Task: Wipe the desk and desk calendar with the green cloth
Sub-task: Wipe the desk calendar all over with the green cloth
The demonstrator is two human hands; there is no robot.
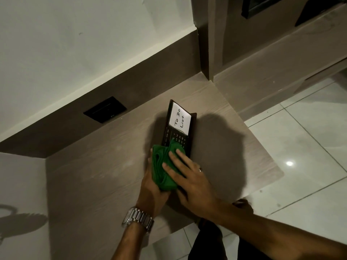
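A dark desk calendar [180, 126] with a white "To Do List" card stands on the light wood desk [105, 166]. The green cloth [163, 166] is bunched over the calendar's near end. My left hand [152, 188], with a metal watch on the wrist, holds the cloth from the left and below. My right hand [187, 177], with a ring on one finger, lies flat on top of the cloth with fingers spread, pressing it against the calendar.
A black wall socket plate [105, 109] sits in the brown back panel at the left. A wall column [208, 44] rises behind the desk's far corner. The desk's right edge drops to a glossy white tiled floor [300, 147].
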